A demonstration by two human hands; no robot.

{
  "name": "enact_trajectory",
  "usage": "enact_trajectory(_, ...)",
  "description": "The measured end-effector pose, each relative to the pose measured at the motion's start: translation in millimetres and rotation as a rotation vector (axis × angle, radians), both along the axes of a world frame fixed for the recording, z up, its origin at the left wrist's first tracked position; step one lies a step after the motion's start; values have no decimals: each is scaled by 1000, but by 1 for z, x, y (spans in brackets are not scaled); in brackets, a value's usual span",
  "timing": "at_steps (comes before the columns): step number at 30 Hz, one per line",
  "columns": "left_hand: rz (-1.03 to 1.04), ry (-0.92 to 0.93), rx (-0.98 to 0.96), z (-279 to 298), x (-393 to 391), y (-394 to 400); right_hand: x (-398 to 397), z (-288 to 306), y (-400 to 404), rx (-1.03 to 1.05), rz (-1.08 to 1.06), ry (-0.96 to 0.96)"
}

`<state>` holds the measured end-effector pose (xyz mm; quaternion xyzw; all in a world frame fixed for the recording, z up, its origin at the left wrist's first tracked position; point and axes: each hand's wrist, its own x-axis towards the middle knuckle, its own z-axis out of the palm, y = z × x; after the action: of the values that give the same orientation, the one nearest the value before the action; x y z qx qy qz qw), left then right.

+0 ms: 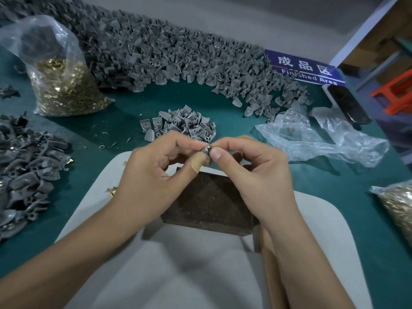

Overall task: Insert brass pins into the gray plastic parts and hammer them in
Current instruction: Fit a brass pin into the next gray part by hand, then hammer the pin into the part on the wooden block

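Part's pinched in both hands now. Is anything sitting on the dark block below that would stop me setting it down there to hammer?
Nothing visible does. The gray part is pinched between the left hand and right hand just above the dark block, whose visible top is bare. The hands cover its far edge and sides, so those areas cannot be checked.

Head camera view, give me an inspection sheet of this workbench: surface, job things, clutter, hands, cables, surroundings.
Surface: green table mat, with a pale grey pad under a dark brown block.
Job's things: one small gray plastic part between both hands; small gray pile; long gray heap; clear bag of brass pins.
Clutter: crumpled clear plastic bags; black phone.
Hands: left hand and right hand both pinch the part.
Cables: nothing seen.
Surroundings: blue Finished Area sign; orange stool.
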<state>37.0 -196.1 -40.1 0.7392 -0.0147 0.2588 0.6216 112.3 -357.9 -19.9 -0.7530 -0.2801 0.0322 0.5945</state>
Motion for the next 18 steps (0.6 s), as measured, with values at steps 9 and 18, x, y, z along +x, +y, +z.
enact_trajectory(9,-95,70,178,-2,3,9,-2,4,-39,-287,-363,2)
enact_trajectory(18,-172,164,482,-6,5,20,-5,-4,-57,-1153,-408,74)
